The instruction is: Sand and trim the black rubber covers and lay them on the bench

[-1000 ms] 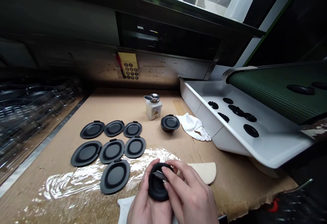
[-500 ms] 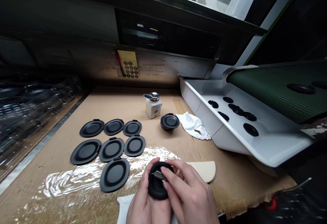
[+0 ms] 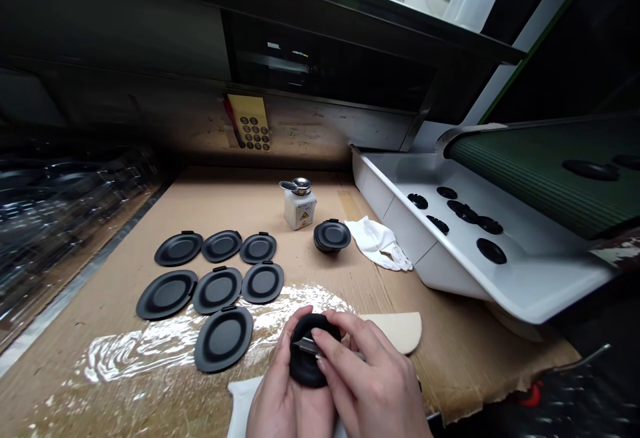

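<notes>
1. Black part [image 3: 304, 368]: round, matt, with a thick rounded rim and sunken centre; located above the cardboard [image 3: 360, 291].
2. Left hand [image 3: 293, 398]: cupped, gripping the part by its edge.
3. Right hand [image 3: 375, 375]: pinching a thin metallic tool [image 3: 305, 347] over the part.

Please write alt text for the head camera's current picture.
The left hand cups a round black part while the right hand holds a metal tool at it. On cardboard are seven laid-out black plates, a black stack, a pump bottle and a white glove; at right, a white tray holds black discs.
</notes>
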`<state>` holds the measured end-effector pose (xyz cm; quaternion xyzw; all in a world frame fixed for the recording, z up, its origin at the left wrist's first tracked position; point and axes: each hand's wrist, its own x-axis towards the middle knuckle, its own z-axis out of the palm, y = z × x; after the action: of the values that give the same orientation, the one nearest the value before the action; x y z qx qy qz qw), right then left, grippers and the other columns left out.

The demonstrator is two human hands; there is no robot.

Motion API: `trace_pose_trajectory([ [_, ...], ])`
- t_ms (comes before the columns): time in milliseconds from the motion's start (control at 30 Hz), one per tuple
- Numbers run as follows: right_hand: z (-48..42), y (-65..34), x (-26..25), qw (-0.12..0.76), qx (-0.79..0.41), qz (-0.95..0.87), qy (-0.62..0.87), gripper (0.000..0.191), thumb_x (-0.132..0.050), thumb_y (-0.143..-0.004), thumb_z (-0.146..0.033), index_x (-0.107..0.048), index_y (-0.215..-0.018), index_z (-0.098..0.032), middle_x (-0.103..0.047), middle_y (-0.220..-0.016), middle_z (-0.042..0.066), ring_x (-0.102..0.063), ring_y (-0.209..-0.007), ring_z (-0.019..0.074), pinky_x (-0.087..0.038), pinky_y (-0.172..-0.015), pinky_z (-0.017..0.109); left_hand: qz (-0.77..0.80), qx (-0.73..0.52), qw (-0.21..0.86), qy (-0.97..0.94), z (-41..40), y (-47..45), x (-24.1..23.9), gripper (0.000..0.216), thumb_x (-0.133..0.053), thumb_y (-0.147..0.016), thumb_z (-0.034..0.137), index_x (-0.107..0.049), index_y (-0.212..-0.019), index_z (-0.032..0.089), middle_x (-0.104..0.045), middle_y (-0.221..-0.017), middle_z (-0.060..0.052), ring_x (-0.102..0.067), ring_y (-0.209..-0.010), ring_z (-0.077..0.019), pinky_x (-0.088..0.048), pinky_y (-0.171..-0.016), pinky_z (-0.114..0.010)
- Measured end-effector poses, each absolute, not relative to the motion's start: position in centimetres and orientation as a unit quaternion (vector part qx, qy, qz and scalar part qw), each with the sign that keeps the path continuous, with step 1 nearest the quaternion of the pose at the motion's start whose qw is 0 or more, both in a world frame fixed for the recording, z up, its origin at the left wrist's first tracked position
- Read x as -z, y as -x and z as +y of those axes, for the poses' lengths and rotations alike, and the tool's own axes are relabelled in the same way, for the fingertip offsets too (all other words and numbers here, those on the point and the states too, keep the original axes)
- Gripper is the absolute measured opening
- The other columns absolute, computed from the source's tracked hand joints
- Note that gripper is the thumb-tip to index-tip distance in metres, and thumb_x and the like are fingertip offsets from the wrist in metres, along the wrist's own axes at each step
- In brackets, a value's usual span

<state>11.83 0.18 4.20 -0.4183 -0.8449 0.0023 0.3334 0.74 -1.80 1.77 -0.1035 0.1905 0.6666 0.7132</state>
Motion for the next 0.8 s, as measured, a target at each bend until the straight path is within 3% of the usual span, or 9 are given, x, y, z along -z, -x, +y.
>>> trace_pose_trajectory([
  [167, 0.17, -11.87, -4.49, 0.326, -0.006, -0.850, 0.414, 0.028, -0.050, -0.082, -0.019, -0.062, -0.106, -0.024, -0.060, -0.109, 0.006, -0.059, -0.080, 0.0174, -0.054, -0.065, 0.026, 0.205, -0.678, 0.703, 0.064, -1.95, -0.86, -1.76, 0.033, -0.037, -0.088, 0.014, -0.066, -0.104, 0.014, -0.067, -0.110, -0.012, -0.051, -0.114, -0.0272, -0.030, -0.103, -0.046],
  [467, -0.05, -11.64, -4.37, 0.355, -0.055, -0.811, 0.461, 0.028, -0.047, -0.083, -0.018, -0.062, -0.106, -0.025, -0.060, -0.107, 0.005, -0.060, -0.084, 0.0164, -0.052, -0.075, 0.027, 0.172, -0.665, 0.722, 0.086, -1.92, -0.72, -1.34, 0.035, -0.036, -0.087, 0.014, -0.067, -0.103, 0.013, -0.067, -0.110, -0.014, -0.049, -0.115, -0.0280, -0.031, -0.103, -0.042],
  [800, 0.00, -11.38, -4.47, 0.337, -0.053, -0.813, 0.471, 0.029, -0.047, -0.083, -0.018, -0.060, -0.107, -0.027, -0.060, -0.108, 0.002, -0.058, -0.084, 0.0167, -0.052, -0.071, 0.026, 0.160, -0.652, 0.736, 0.086, -1.84, -0.60, -1.56, 0.039, -0.031, -0.089, 0.014, -0.067, -0.102, 0.016, -0.067, -0.110, -0.011, -0.046, -0.118, -0.0278, -0.029, -0.103, -0.045],
])
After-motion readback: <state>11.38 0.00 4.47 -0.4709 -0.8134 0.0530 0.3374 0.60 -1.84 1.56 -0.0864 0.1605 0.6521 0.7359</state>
